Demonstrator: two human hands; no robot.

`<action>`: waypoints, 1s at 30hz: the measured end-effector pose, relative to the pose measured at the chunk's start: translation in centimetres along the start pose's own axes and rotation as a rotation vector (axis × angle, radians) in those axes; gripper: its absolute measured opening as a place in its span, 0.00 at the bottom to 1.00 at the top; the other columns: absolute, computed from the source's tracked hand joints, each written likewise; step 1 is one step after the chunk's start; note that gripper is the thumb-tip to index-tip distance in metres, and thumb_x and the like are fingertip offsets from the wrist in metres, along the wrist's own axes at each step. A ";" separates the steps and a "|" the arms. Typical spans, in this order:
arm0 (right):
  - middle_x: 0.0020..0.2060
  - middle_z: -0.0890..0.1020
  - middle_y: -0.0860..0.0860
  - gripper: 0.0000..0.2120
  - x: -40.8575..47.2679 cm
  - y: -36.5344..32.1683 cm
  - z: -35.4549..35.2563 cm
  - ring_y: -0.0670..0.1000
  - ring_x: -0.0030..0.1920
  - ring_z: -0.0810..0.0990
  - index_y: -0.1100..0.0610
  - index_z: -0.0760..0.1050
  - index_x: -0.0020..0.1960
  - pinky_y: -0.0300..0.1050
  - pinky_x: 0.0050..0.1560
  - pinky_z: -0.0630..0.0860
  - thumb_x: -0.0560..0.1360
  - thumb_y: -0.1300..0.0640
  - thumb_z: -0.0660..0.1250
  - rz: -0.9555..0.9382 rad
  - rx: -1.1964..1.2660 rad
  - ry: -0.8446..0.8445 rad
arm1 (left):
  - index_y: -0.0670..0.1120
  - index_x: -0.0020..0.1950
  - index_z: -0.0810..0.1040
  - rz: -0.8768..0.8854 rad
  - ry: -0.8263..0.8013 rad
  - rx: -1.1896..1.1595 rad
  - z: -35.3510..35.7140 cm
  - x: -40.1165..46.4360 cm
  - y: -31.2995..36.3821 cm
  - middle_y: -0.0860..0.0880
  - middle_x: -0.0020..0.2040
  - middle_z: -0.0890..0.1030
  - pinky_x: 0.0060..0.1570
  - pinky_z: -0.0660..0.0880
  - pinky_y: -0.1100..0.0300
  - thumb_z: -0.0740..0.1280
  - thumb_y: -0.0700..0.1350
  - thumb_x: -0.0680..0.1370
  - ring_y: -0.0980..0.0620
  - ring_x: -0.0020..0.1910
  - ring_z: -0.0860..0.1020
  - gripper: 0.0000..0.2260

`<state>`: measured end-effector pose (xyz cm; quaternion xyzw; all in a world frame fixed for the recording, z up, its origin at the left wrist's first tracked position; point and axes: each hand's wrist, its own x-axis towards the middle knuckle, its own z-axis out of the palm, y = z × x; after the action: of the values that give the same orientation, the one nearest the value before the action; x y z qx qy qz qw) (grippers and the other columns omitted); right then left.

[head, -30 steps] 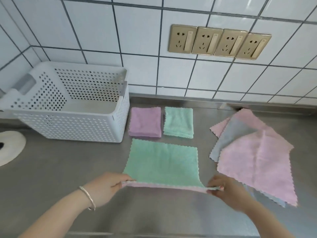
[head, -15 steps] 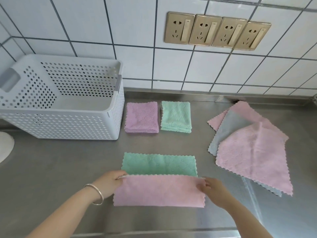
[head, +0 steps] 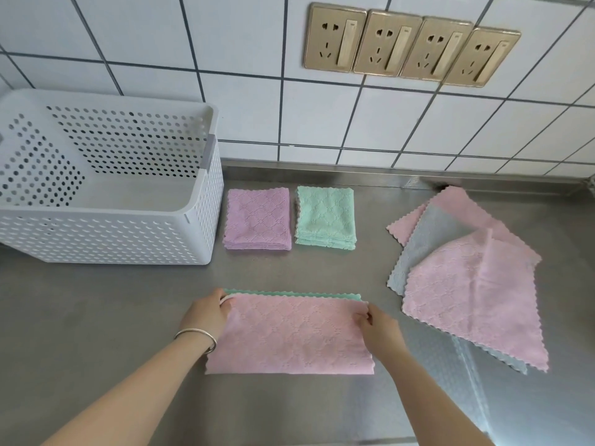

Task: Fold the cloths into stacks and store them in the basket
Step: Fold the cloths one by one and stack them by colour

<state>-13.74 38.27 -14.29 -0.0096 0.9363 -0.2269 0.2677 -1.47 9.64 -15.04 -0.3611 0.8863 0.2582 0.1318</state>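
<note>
A cloth with a pink side and a green side (head: 289, 333) lies folded in half on the steel counter, pink up, a thin green edge showing along its far side. My left hand (head: 206, 313) pinches its far left corner and my right hand (head: 380, 326) pinches its far right corner. Behind it sit a folded purple stack (head: 257, 220) and a folded green stack (head: 325, 218). The white perforated basket (head: 112, 239) stands at the left with no cloths seen in it.
A loose pile of unfolded pink and grey cloths (head: 467, 278) spreads over the counter at the right. The tiled wall with a row of gold sockets (head: 409, 46) rises behind the counter. The counter's front edge runs just below my forearms.
Both hands carried the cloth's near edge up and over to the far edge, turning the pink side up. The green face is now almost fully covered.
</note>
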 end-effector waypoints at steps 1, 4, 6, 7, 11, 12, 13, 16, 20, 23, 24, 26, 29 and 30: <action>0.49 0.82 0.58 0.11 0.1 0.0 0.1 0.59 0.51 0.78 0.57 0.74 0.54 0.47 0.44 0.71 0.77 0.52 0.59 0.004 0.001 0.011 | 0.43 0.59 0.73 0.000 0.016 0.020 0.1 0.2 0.0 0.38 0.56 0.80 0.50 0.73 0.53 0.57 0.47 0.79 0.38 0.55 0.77 0.12; 0.49 0.81 0.57 0.11 0.3 -0.1 0.3 0.58 0.50 0.78 0.56 0.73 0.55 0.46 0.42 0.70 0.78 0.51 0.58 0.022 -0.017 0.033 | 0.42 0.58 0.71 -0.005 0.034 0.079 0.4 0.5 0.0 0.37 0.54 0.80 0.48 0.73 0.52 0.57 0.47 0.79 0.37 0.53 0.77 0.13; 0.49 0.81 0.57 0.11 0.5 -0.3 0.3 0.59 0.51 0.78 0.55 0.72 0.55 0.45 0.42 0.70 0.78 0.50 0.57 0.032 -0.042 0.048 | 0.42 0.57 0.71 -0.002 0.045 0.103 0.6 0.8 0.1 0.37 0.53 0.80 0.45 0.72 0.53 0.57 0.48 0.79 0.37 0.52 0.77 0.12; 0.50 0.81 0.57 0.12 0.6 -0.4 0.4 0.59 0.51 0.78 0.55 0.72 0.56 0.45 0.42 0.69 0.78 0.50 0.57 0.035 -0.063 0.056 | 0.41 0.56 0.71 0.001 0.051 0.111 0.7 1.0 0.0 0.37 0.52 0.80 0.44 0.71 0.53 0.57 0.48 0.79 0.37 0.51 0.77 0.12; 0.52 0.81 0.57 0.14 0.9 -0.7 0.5 0.59 0.53 0.78 0.55 0.72 0.57 0.45 0.42 0.67 0.79 0.48 0.57 0.051 -0.147 0.072 | 0.41 0.53 0.70 0.016 0.052 0.147 0.9 1.3 0.2 0.37 0.50 0.80 0.42 0.71 0.53 0.56 0.51 0.79 0.37 0.49 0.78 0.14; 0.52 0.81 0.56 0.14 1.0 -0.7 0.5 0.59 0.53 0.78 0.54 0.73 0.57 0.45 0.43 0.67 0.78 0.47 0.57 0.060 -0.159 0.071 | 0.41 0.53 0.70 0.010 0.056 0.156 0.9 1.3 0.3 0.37 0.50 0.80 0.42 0.71 0.53 0.56 0.52 0.79 0.37 0.49 0.78 0.14; 0.52 0.81 0.56 0.14 1.1 -0.9 0.5 0.59 0.53 0.78 0.54 0.73 0.57 0.45 0.43 0.68 0.78 0.47 0.58 0.072 -0.165 0.069 | 0.41 0.53 0.70 0.005 0.062 0.155 0.9 1.3 0.4 0.37 0.50 0.80 0.41 0.71 0.53 0.56 0.53 0.79 0.38 0.49 0.78 0.15; 0.52 0.81 0.56 0.13 0.9 -1.2 0.4 0.58 0.53 0.78 0.54 0.72 0.55 0.45 0.45 0.68 0.77 0.46 0.59 0.114 -0.138 0.081 | 0.42 0.53 0.71 -0.043 0.144 0.111 0.5 0.5 0.7 0.39 0.48 0.81 0.39 0.72 0.53 0.60 0.55 0.77 0.38 0.47 0.79 0.16; 0.50 0.80 0.54 0.12 -0.7 -1.0 0.5 0.58 0.50 0.78 0.55 0.66 0.54 0.46 0.43 0.68 0.78 0.47 0.57 0.144 0.008 0.168 | 0.45 0.54 0.73 0.154 0.394 0.189 1.6 -1.4 1.2 0.41 0.49 0.77 0.37 0.74 0.51 0.76 0.50 0.63 0.40 0.44 0.77 0.23; 0.53 0.77 0.52 0.14 -2.7 -0.3 1.4 0.56 0.51 0.77 0.55 0.67 0.56 0.45 0.44 0.68 0.77 0.48 0.59 0.155 0.051 0.206 | 0.54 0.63 0.69 0.502 0.294 0.266 3.9 -3.1 3.1 0.50 0.63 0.71 0.53 0.70 0.48 0.65 0.55 0.67 0.46 0.57 0.76 0.25; 0.53 0.76 0.52 0.13 -3.4 -0.1 1.7 0.55 0.51 0.76 0.55 0.67 0.56 0.46 0.46 0.68 0.76 0.49 0.60 0.171 0.065 0.200 | 0.55 0.65 0.67 0.610 0.237 0.325 4.8 -3.7 4.0 0.53 0.65 0.70 0.57 0.68 0.47 0.59 0.57 0.69 0.47 0.62 0.73 0.25; 0.54 0.75 0.52 0.13 -4.3 0.2 2.5 0.53 0.53 0.74 0.55 0.68 0.56 0.46 0.50 0.69 0.75 0.50 0.59 0.208 0.051 0.169 | 0.54 0.67 0.66 0.709 0.116 0.465 6.6 -4.1 5.0 0.54 0.67 0.72 0.59 0.65 0.41 0.55 0.60 0.69 0.48 0.67 0.66 0.26; 0.56 0.73 0.51 0.15 -5.3 0.6 2.9 0.52 0.59 0.73 0.55 0.67 0.58 0.46 0.54 0.69 0.74 0.52 0.59 0.236 -0.020 0.125 | 0.54 0.68 0.65 0.755 0.029 0.594 8.6 -3.9 5.2 0.50 0.70 0.68 0.61 0.58 0.37 0.55 0.64 0.68 0.44 0.75 0.53 0.30; 0.57 0.73 0.50 0.15 -5.5 0.7 2.9 0.52 0.59 0.72 0.55 0.68 0.59 0.46 0.55 0.69 0.74 0.52 0.59 0.245 -0.034 0.117 | 0.55 0.69 0.64 0.765 0.013 0.607 8.8 -3.8 5.2 0.50 0.72 0.65 0.63 0.55 0.36 0.55 0.64 0.68 0.44 0.76 0.47 0.30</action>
<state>-7.53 38.45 -14.04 0.1134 0.9482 -0.1767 0.2384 -2.04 19.82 -18.91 0.0435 0.9915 0.0159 0.1215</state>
